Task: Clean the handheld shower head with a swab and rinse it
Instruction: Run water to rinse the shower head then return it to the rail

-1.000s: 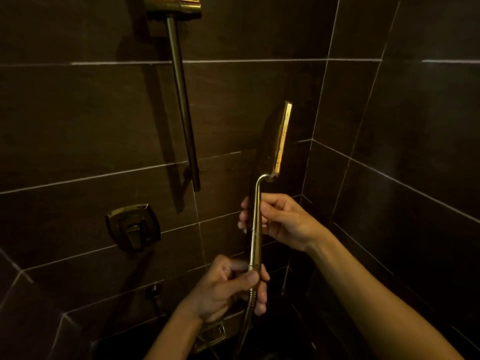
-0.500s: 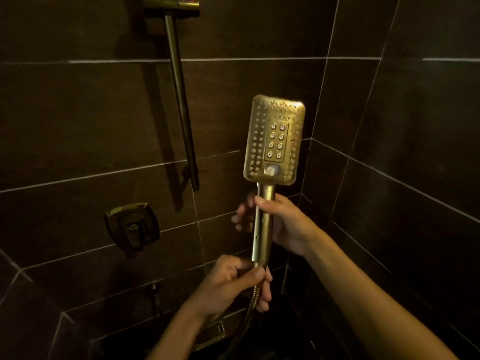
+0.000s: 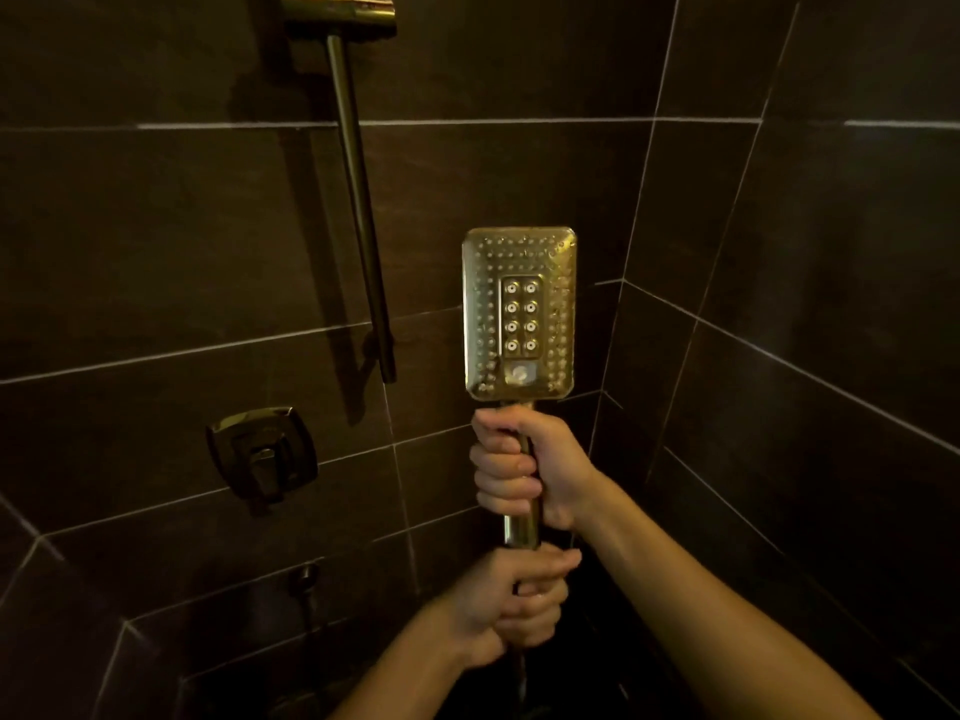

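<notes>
The handheld shower head is held upright before the tiled corner, nozzle face toward the camera. Its handle is gripped just below the head by the right hand, fingers fully curled. The handle's base is clasped by the left hand. The hose below is barely made out in the dark.

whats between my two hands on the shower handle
Only a short bare stretch of the gold handle, shown in the head view. The right hand grips above it and the left hand grips just below.
</notes>
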The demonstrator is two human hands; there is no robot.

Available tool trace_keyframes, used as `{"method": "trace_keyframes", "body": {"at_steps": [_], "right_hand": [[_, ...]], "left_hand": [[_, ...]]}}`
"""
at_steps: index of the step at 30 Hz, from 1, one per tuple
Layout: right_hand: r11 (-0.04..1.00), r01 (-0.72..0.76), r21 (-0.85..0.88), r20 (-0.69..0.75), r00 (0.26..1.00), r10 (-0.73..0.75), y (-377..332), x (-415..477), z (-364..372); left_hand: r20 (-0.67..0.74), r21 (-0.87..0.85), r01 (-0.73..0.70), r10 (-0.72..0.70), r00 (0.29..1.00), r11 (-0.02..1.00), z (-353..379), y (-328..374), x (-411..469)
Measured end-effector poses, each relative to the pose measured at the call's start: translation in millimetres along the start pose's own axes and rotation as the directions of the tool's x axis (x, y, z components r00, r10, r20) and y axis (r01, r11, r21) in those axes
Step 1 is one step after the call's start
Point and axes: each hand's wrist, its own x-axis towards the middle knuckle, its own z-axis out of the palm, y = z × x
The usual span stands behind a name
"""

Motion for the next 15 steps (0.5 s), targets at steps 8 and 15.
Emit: {"method": "trace_keyframes", "body": {"at_steps": [8, 15], "right_hand": [[0.927, 0.069, -0.369, -0.46, 0.853, -0.246, 8.3, -11.0, -10.8], [0.837, 0.092, -0.539, -0.567, 0.695, -0.442, 9.8, -20.1, -11.4]], "left_hand": [[-0.696, 0.205, 0.069, 0.096, 0.712, 0.976, 18.7, -10.0, 27.0], [-0.839, 0.253, 0.063, 0.186, 0.512, 0.965, 15.0, -20.1, 58.4]]}}
